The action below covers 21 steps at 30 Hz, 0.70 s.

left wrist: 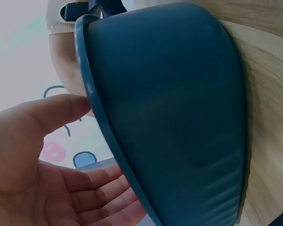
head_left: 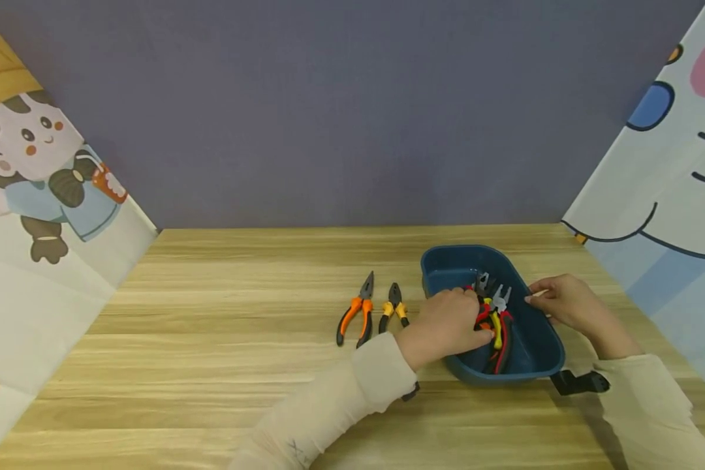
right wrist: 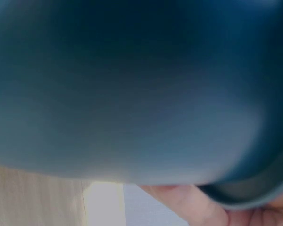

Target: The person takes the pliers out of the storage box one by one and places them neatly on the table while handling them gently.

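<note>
A dark blue plastic basin (head_left: 470, 253) stands on the wooden table, holding several pliers (head_left: 499, 326) with red, yellow and black handles. Over its near left rim reaches my left hand (head_left: 451, 321), fingers down among the pliers. In the left wrist view the basin's outer wall (left wrist: 170, 108) hides those fingertips, so I cannot tell whether they grip a handle. My right hand (head_left: 566, 303) pinches the basin's right rim between thumb and fingers; some of its fingers (right wrist: 193, 202) show below the rim in the right wrist view.
Left of the basin lie long-nose pliers with orange-black handles (head_left: 361, 310) and smaller pliers with yellow-black handles (head_left: 394, 305), partly behind my left hand. A grey wall (head_left: 352, 117) rises behind the table (head_left: 211, 339), with cartoon-printed panels (head_left: 53, 176) at the sides.
</note>
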Each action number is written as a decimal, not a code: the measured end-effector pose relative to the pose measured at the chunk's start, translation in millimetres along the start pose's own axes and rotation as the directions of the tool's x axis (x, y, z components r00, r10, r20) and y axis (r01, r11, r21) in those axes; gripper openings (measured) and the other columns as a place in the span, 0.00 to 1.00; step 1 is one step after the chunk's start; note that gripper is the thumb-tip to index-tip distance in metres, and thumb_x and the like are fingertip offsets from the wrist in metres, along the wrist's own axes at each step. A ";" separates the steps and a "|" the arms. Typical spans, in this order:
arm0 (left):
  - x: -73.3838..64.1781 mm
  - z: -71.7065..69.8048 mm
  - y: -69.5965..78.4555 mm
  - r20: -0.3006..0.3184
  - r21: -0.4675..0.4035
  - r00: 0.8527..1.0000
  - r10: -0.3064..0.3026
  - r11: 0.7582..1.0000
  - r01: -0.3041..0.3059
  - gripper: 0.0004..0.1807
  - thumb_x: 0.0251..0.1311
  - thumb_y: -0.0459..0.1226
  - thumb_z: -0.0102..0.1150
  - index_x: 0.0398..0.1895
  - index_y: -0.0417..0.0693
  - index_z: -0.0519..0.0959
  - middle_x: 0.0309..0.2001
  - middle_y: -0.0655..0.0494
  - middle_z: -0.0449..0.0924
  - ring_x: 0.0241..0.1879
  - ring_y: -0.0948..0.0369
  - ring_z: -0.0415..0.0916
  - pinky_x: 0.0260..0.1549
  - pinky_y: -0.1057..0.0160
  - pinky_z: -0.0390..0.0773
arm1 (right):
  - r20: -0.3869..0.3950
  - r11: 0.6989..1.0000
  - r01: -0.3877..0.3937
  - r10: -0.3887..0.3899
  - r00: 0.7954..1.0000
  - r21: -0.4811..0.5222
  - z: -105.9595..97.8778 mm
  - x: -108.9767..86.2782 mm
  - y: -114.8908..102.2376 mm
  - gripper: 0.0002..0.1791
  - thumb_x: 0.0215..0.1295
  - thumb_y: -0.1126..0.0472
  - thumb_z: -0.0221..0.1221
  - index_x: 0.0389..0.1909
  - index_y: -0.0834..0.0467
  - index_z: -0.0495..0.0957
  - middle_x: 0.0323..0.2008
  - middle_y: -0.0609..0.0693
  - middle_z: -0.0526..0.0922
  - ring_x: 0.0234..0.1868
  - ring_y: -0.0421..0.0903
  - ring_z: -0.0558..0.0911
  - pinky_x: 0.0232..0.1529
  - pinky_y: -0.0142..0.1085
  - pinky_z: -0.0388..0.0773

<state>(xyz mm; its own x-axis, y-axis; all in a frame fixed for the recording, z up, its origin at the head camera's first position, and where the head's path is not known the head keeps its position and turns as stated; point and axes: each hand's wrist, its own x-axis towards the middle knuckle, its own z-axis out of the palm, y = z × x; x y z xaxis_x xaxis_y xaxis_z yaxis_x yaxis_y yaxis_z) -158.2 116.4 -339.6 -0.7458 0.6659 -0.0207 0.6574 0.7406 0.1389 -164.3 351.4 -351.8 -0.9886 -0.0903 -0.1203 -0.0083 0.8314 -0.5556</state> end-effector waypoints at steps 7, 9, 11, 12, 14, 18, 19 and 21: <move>6.7 7.1 9.0 -0.001 0.019 1.000 -0.011 1.000 0.011 0.21 0.57 0.59 0.57 0.36 0.53 0.79 0.35 0.62 0.77 0.29 0.67 0.72 0.19 0.69 0.69 | -0.003 1.000 -0.004 0.004 1.000 -0.028 0.2 -2.5 3.2 0.22 0.66 0.62 0.55 0.49 0.79 0.70 0.37 0.70 0.81 0.25 0.47 0.82 0.27 0.42 0.80; 6.5 10.4 10.9 0.008 0.024 1.000 -0.020 1.000 0.019 0.20 0.56 0.59 0.57 0.28 0.54 0.79 0.31 0.63 0.76 0.26 0.67 0.71 0.17 0.69 0.68 | 0.011 1.000 -0.015 0.015 1.000 -0.022 1.5 -3.7 4.2 0.22 0.66 0.62 0.54 0.50 0.79 0.70 0.37 0.70 0.81 0.26 0.47 0.82 0.28 0.42 0.80; 5.9 13.5 12.5 0.022 0.023 0.999 -0.037 0.999 0.037 0.20 0.55 0.60 0.57 0.24 0.55 0.79 0.30 0.64 0.76 0.26 0.67 0.71 0.17 0.69 0.68 | 0.017 1.000 -0.018 0.019 1.000 -0.017 3.1 -4.3 5.0 0.22 0.67 0.62 0.54 0.50 0.79 0.70 0.37 0.69 0.81 0.27 0.47 0.82 0.28 0.42 0.80; 5.8 14.9 12.7 0.026 0.025 0.999 -0.043 0.999 0.042 0.20 0.55 0.60 0.57 0.22 0.55 0.79 0.30 0.64 0.76 0.26 0.67 0.71 0.17 0.69 0.68 | 0.014 1.000 -0.014 0.014 1.000 -0.015 3.7 -4.1 5.2 0.22 0.67 0.62 0.54 0.50 0.79 0.70 0.37 0.70 0.81 0.27 0.47 0.82 0.28 0.42 0.80; 6.4 16.4 12.2 0.030 0.031 0.998 -0.050 0.998 0.049 0.21 0.55 0.61 0.57 0.20 0.56 0.79 0.30 0.64 0.77 0.28 0.68 0.72 0.18 0.69 0.69 | 0.002 1.000 -0.004 0.004 1.000 -0.015 4.1 -3.6 4.9 0.21 0.66 0.62 0.54 0.49 0.79 0.70 0.36 0.70 0.81 0.27 0.48 0.82 0.27 0.42 0.80; 8.3 16.7 10.6 0.036 0.030 0.998 -0.056 0.998 0.055 0.23 0.56 0.61 0.56 0.16 0.56 0.77 0.28 0.64 0.76 0.26 0.68 0.71 0.18 0.69 0.68 | -0.012 1.000 0.003 -0.003 1.000 -0.014 3.1 -2.0 3.9 0.22 0.66 0.62 0.54 0.49 0.79 0.70 0.37 0.70 0.81 0.28 0.49 0.83 0.28 0.43 0.80; 8.8 16.5 10.3 0.038 0.028 0.998 -0.057 0.998 0.056 0.23 0.56 0.61 0.56 0.15 0.56 0.77 0.26 0.64 0.76 0.25 0.68 0.71 0.17 0.69 0.68 | -0.013 1.000 0.002 -0.002 1.000 -0.015 2.7 -1.6 3.8 0.22 0.66 0.62 0.54 0.49 0.79 0.70 0.37 0.70 0.81 0.28 0.49 0.83 0.28 0.43 0.80; 9.3 15.9 10.0 0.046 0.021 0.997 -0.059 0.998 0.058 0.25 0.56 0.60 0.56 0.12 0.56 0.75 0.21 0.64 0.73 0.21 0.68 0.69 0.14 0.69 0.67 | -0.014 1.000 0.000 0.000 1.000 -0.014 2.0 -0.9 3.6 0.22 0.66 0.62 0.54 0.50 0.79 0.70 0.37 0.71 0.81 0.29 0.49 0.83 0.28 0.43 0.80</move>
<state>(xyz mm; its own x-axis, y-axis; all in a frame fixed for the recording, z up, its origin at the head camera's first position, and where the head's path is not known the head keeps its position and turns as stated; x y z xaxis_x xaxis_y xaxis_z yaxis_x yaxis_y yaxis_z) -156.9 131.5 -354.2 -0.7774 0.6246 -0.0743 0.6152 0.7797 0.1169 -163.1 353.4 -355.3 -0.9907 -0.0828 -0.1083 -0.0107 0.8391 -0.5439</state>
